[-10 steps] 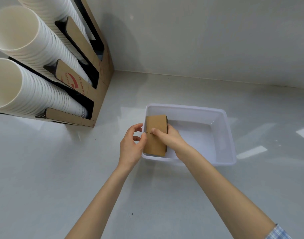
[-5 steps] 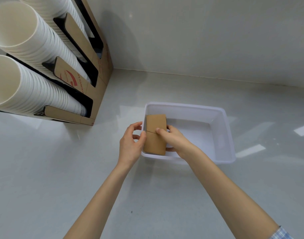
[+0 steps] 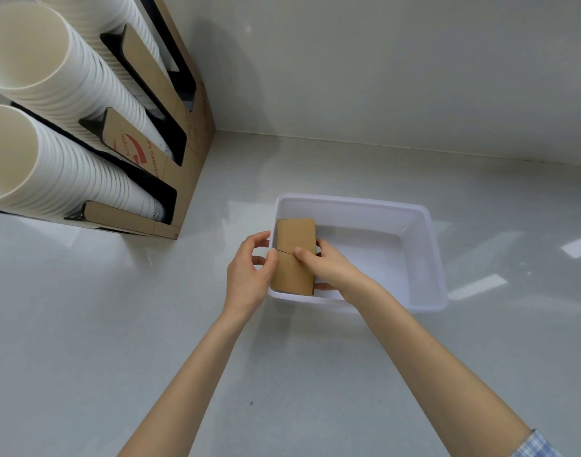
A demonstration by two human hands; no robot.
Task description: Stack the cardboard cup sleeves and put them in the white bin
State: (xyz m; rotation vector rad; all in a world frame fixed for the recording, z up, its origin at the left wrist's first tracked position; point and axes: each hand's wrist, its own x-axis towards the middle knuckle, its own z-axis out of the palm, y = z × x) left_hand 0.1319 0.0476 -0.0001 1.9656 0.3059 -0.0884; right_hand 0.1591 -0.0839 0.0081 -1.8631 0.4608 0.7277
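A flat stack of brown cardboard cup sleeves point(image 3: 295, 240) sits at the left end of the white bin point(image 3: 427, 249), over its inner left wall. My right hand point(image 3: 328, 267) grips the stack from the right, thumb on top and fingers beneath. My left hand point(image 3: 249, 275) is outside the bin's left wall, its thumb touching the stack's left edge, the other fingers curled and apart. The bin's floor to the right of the stack is bare.
A cardboard cup dispenser point(image 3: 180, 133) with long rows of white paper cups point(image 3: 51, 94) stands at the left on the grey counter point(image 3: 117, 324). The wall meets the counter just behind the bin.
The stack has sunk slightly lower inside the bin's left end, with both hands following it. The left hand's fingers have spread a little.
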